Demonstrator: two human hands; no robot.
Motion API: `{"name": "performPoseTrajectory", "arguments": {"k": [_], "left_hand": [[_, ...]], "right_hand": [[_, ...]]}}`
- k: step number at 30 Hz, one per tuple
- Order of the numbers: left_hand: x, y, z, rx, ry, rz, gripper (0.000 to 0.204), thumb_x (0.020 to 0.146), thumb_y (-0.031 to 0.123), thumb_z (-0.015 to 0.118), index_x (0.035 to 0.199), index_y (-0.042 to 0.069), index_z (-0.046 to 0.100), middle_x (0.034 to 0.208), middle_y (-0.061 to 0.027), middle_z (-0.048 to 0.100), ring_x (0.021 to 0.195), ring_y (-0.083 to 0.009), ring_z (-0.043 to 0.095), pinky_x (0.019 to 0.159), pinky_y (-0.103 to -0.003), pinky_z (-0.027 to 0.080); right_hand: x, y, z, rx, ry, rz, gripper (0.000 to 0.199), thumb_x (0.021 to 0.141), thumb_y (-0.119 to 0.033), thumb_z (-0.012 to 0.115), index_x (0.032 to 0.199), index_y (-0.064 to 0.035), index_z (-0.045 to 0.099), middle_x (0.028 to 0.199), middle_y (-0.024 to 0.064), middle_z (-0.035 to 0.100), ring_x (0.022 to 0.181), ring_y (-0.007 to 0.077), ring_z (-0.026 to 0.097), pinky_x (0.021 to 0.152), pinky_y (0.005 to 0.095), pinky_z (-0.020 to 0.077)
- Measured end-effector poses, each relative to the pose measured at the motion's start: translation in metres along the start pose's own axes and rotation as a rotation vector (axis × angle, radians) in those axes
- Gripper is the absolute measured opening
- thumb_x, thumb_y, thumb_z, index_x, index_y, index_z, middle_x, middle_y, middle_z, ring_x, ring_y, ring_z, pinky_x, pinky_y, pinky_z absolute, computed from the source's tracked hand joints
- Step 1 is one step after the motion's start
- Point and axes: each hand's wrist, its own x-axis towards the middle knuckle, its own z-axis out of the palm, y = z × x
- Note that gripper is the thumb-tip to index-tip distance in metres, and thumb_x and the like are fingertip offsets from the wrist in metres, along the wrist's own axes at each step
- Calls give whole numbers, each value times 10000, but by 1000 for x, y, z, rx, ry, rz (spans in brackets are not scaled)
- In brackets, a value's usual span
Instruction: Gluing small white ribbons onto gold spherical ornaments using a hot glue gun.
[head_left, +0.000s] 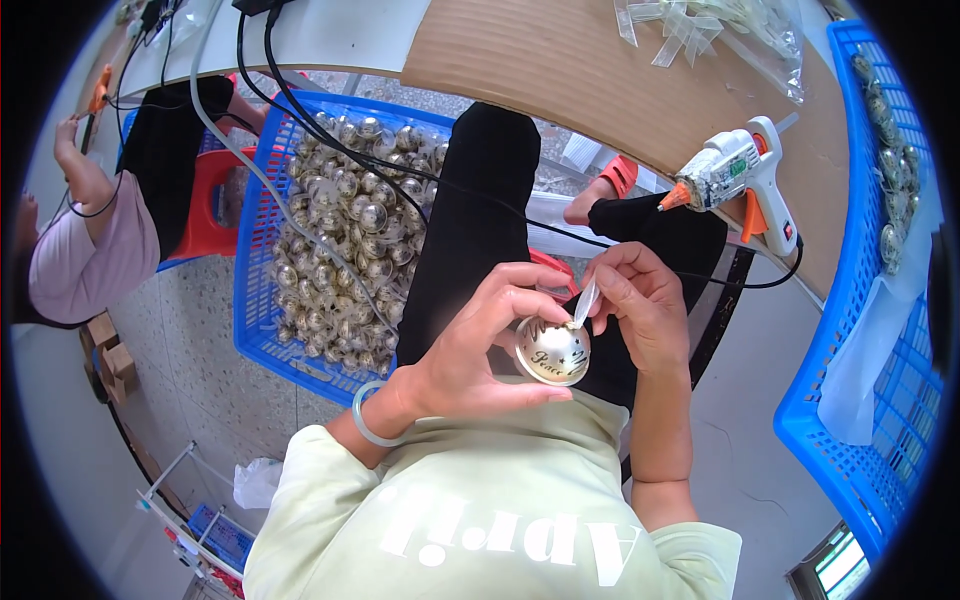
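Observation:
A shiny pale-gold bauble [553, 352] with dark printed lettering and small stars is held above my lap. Around its left side curve the fingers of my left hand [470, 345], with the thumb beneath it. A white translucent ribbon [586, 303] rises from the bauble's top. My right hand [640, 305] pinches that ribbon between thumb and fingertips, just right of the bauble. Where the ribbon meets the bauble, a finger partly covers the spot.
On the cardboard-covered table lies a white glue gun [735, 175] with an orange nozzle and a black cord. A blue basket [262, 230] full of baubles stands left of my legs; another blue basket [800, 420] is at right. Ribbon pieces [690, 30] lie far back. A co-worker's sleeve [95, 255] shows left.

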Motion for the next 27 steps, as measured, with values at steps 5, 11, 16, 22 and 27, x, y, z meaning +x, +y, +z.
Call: {"name": "performPoseTrajectory", "arguments": {"k": [5,11,16,22,27], "left_hand": [[8,0,2,84,-44,111,623,665,131,936,1169,76,573,1459,-179,435,1231,-236,550,758,-272,597],[14,4,10,35,-75,159,695,633,70,959,1183,44,535,1289,-228,562,1161,-250,628,869,-325,586],[34,5,12,104,149,95,672,666,63,940,1177,21,504,1245,-194,582,1117,-210,644,863,-284,586],[71,11,25,184,240,12,679,670,133,952,1180,40,513,1215,-144,608,1075,-179,660,811,-265,588],[88,16,35,210,277,19,666,682,158,948,1177,33,520,1178,-125,607,1041,-171,673,762,-256,596]], "right_hand": [[3,-2,2,14,-99,72,137,950,-106,663,1019,3,619,900,81,688,700,88,639,569,210,519],[-1,-10,4,-49,-127,86,118,904,-27,703,991,13,635,926,73,679,796,114,641,714,232,515],[-33,-60,3,-955,380,-797,127,909,71,656,1007,-10,659,957,127,679,894,182,658,790,276,528],[-18,-110,-34,-1475,723,-828,552,926,-321,724,1394,-69,578,1392,113,589,1313,276,503,1118,428,342],[-11,-110,-46,-1594,711,-707,520,918,-271,733,1386,-95,591,1351,109,607,1286,274,521,1119,412,315]]}}
